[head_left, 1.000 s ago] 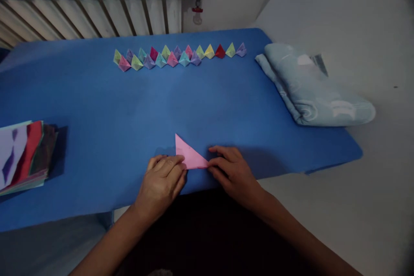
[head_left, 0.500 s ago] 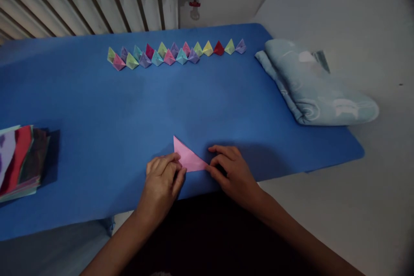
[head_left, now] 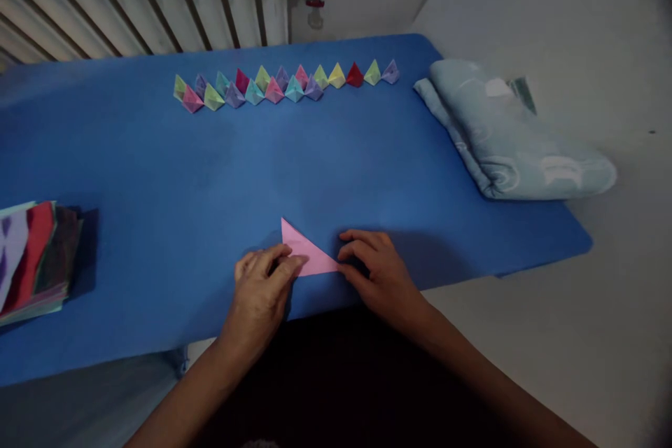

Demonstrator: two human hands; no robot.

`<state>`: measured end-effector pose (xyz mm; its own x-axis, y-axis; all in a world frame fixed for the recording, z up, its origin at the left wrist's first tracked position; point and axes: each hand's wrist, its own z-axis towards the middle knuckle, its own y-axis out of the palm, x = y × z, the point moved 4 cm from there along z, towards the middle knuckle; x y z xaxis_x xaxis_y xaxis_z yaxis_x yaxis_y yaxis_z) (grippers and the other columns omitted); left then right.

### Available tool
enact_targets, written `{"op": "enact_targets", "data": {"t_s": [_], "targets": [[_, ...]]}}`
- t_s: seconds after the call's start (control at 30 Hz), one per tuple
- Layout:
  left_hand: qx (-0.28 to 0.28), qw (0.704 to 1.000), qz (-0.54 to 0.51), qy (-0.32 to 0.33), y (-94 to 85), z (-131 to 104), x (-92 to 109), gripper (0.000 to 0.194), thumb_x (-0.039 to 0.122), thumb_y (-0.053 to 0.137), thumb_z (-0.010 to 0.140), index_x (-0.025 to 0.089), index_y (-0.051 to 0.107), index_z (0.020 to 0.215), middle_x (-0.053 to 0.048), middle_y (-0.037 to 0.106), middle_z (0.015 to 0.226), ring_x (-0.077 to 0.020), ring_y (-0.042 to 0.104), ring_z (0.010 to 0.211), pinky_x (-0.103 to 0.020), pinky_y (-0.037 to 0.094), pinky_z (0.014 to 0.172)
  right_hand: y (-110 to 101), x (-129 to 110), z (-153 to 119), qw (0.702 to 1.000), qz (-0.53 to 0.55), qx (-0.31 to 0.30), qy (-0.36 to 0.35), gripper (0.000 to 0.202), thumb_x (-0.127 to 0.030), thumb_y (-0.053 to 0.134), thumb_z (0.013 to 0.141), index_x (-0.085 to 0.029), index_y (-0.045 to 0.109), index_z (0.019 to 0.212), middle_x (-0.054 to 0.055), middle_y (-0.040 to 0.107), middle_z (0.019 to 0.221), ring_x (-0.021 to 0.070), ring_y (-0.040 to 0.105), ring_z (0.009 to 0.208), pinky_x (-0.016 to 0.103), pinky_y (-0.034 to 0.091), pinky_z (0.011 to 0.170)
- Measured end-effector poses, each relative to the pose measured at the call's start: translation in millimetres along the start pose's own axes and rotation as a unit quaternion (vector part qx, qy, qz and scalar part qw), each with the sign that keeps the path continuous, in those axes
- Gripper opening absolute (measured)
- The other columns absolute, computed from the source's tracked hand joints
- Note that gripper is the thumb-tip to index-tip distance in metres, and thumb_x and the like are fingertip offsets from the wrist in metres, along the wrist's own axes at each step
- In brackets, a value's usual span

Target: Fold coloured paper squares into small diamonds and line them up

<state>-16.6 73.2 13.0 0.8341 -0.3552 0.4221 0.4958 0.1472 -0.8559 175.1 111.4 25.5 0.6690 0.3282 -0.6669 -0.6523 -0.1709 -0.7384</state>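
Pink paper (head_left: 309,256), blue tabletop (head_left: 210,168)

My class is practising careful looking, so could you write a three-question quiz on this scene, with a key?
1. Multiple choice: What colour is the triangle that the left hand touches?
A) blue
B) pink
C) yellow
2. True or false: The folded cloth stands apart from the paper shapes.
3. Fill in: The paper stack lies to the ____ of the left hand.

Key: 1. B; 2. true; 3. left
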Motion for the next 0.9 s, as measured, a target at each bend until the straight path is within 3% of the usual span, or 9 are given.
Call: {"op": "enact_targets", "data": {"t_s": [0.1, 0.23, 0.43, 0.57, 0.67, 0.77, 0.83, 0.9], "targets": [[-0.027, 0.998, 0.044, 0.047, 0.2, -4, 3, 0.036, 0.012, 0.041, 0.093, 0.031, 0.061, 0.116, -0.007, 0.061, 0.120, -0.0201, 0.059, 0.098, -0.045, 0.040, 0.092, -1, -3, 1, 1.000, -0.017, -0.008, -0.020, 0.018, -0.013, 0.053, 0.084, -0.022, 0.065, 0.093, 0.008, 0.063, 0.111, 0.0235, 0.054, 0.106, 0.042, 0.044, 0.089], [-0.031, 0.991, 0.087, 0.096, -2.3, -10, 7, 0.041, 0.007, 0.037, 0.092, 0.025, 0.058, 0.123, -0.012, 0.059, 0.124, -0.0234, 0.057, 0.106, -0.047, 0.041, 0.091, 3, -15, 2, 0.995, -0.059, -0.066, -0.037, 0.023, -0.013, 0.049, 0.087, -0.020, 0.063, 0.103, 0.009, 0.064, 0.104, 0.0220, 0.057, 0.096, 0.038, 0.045, 0.085], [-0.001, 0.992, 0.071, 0.105, -3.6, -14, 8, 0.030, 0.010, 0.046, 0.091, 0.019, 0.060, 0.116, -0.014, 0.061, 0.124, -0.0244, 0.059, 0.108, -0.046, 0.042, 0.092, 7, -26, 4, 0.983, -0.112, -0.138, 0.047, 0.021, -0.023, 0.049, 0.090, -0.014, 0.060, 0.106, 0.012, 0.066, 0.095, 0.0227, 0.062, 0.085, 0.034, 0.045, 0.074], [0.012, 0.996, 0.025, 0.086, -6.9, -12, 10, 0.022, 0.014, 0.053, 0.089, 0.017, 0.063, 0.108, -0.013, 0.063, 0.121, -0.0234, 0.061, 0.105, -0.045, 0.042, 0.094, 10, -24, 6, 0.980, -0.044, -0.171, 0.092, 0.014, -0.024, 0.052, 0.088, -0.018, 0.062, 0.096, 0.005, 0.068, 0.083, 0.0174, 0.061, 0.071, 0.027, 0.040, 0.063], [0.028, 0.997, -0.003, 0.076, -8.7, -11, 9, 0.017, 0.017, 0.055, 0.089, 0.018, 0.064, 0.104, -0.012, 0.065, 0.119, -0.0223, 0.063, 0.101, -0.045, 0.043, 0.092, 11, -23, 8, 0.980, 0.056, -0.158, 0.106, 0.014, -0.024, 0.053, 0.086, -0.020, 0.063, 0.095, 0.002, 0.068, 0.080, 0.0153, 0.060, 0.070, 0.026, 0.039, 0.062], [0.033, 0.997, -0.058, 0.026, -7.6, -11, 2, 0.018, 0.022, 0.055, 0.090, 0.021, 0.063, 0.105, -0.010, 0.064, 0.119, -0.0225, 0.061, 0.103, -0.045, 0.044, 0.092, 12, -21, 10, 0.976, 0.118, -0.130, 0.125, 0.014, -0.022, 0.050, 0.086, -0.020, 0.063, 0.090, 0.000, 0.066, 0.075, 0.0139, 0.058, 0.068, 0.025, 0.040, 0.063], [0.055, 0.987, -0.135, -0.068, -8.7, -9, -8, 0.022, 0.027, 0.057, 0.089, 0.022, 0.061, 0.110, -0.010, 0.063, 0.119, -0.0220, 0.060, 0.104, -0.042, 0.047, 0.090, 12, -20, 10, 0.973, 0.149, -0.112, 0.137, 0.013, -0.021, 0.050, 0.085, -0.020, 0.063, 0.084, -0.002, 0.063, 0.071, 0.0128, 0.056, 0.065, 0.024, 0.040, 0.062], [0.067, 0.947, -0.242, -0.198, -9.2, -5, -19, 0.033, 0.035, 0.061, 0.085, 0.020, 0.058, 0.114, -0.009, 0.064, 0.112, -0.0187, 0.063, 0.091, -0.036, 0.051, 0.079, 12, -20, 8, 0.967, 0.186, -0.092, 0.146, 0.012, -0.023, 0.051, 0.084, -0.020, 0.062, 0.082, -0.002, 0.060, 0.069, 0.0120, 0.053, 0.063, 0.023, 0.040, 0.060]]}}
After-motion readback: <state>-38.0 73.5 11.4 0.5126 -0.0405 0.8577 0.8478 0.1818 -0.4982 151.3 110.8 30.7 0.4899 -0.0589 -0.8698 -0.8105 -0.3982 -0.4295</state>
